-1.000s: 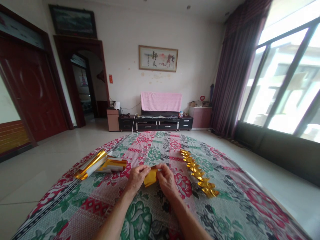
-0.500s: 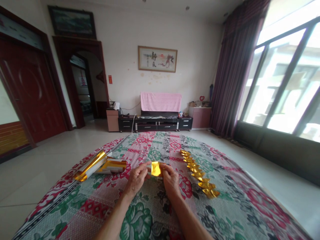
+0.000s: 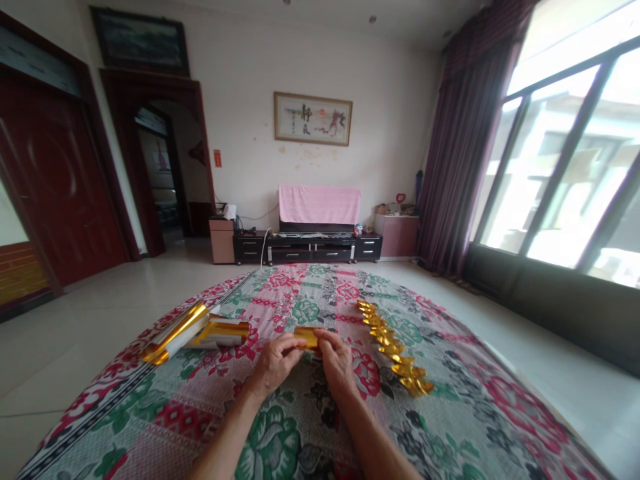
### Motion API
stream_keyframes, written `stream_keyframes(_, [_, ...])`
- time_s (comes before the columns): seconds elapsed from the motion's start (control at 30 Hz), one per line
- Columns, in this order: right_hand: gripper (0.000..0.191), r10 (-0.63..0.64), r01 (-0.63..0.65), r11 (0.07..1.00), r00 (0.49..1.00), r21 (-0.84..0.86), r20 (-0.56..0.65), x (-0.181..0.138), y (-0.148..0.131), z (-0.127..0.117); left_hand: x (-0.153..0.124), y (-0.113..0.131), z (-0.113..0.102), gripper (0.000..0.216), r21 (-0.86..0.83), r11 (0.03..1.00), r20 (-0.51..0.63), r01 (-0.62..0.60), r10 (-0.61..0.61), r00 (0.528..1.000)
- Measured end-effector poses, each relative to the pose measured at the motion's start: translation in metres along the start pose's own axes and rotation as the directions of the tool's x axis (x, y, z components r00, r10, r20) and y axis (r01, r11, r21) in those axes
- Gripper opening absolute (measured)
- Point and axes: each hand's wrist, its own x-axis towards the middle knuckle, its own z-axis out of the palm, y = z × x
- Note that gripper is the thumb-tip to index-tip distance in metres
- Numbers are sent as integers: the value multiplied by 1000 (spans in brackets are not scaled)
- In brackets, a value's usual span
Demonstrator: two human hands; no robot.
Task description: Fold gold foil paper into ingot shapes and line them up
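Between my hands, just above the flowered tablecloth (image 3: pixel 270 440), is a small folded piece of gold foil paper (image 3: pixel 307 337). My left hand (image 3: pixel 276 363) pinches its left end between thumb and fingers. Its right end is in the closed fingers of my right hand (image 3: pixel 336 355), which partly cover it. To the right, a row of several folded gold paper ingots (image 3: pixel 391 348) runs away from me across the cloth. Curled sheets of gold foil paper (image 3: pixel 177 333), white on the reverse, lie to the left of my hands.
The round table's far edge faces a low black TV cabinet (image 3: pixel 315 252) with a pink cloth (image 3: pixel 320 204) above it. A purple curtain (image 3: pixel 457 147) and large windows stand on the right. Dark red doors (image 3: pixel 55 180) are on the left.
The gold paper in my hands was a brighter, taller square; now it appears as a lower, narrower strip. My fingers have shifted slightly on it. The view has turned slightly.
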Motion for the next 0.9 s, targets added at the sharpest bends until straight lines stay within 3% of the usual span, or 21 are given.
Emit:
stream_keyframes(0.13, [35, 53, -55, 998, 995, 21, 89, -4, -13, -3, 0, -4, -1, 24, -66, 996, -7, 59, -59, 998])
stream_keyframes(0.3, [38, 28, -32, 999, 988, 21, 151, -6, -18, -3, 3, -9, 1, 28, -209, 969, -99, 132, -155, 983])
stream_keyframes(0.63, [28, -64, 69, 997, 989, -37, 132, -6, -15, 2, 4, -10, 2, 31, -246, 950, -183, 192, -240, 953])
stream_keyframes(0.9, [27, -104, 116, 989, 986, -88, 127, -7, -14, 3, 7, -13, 5, 33, -240, 956, -223, 167, -222, 949])
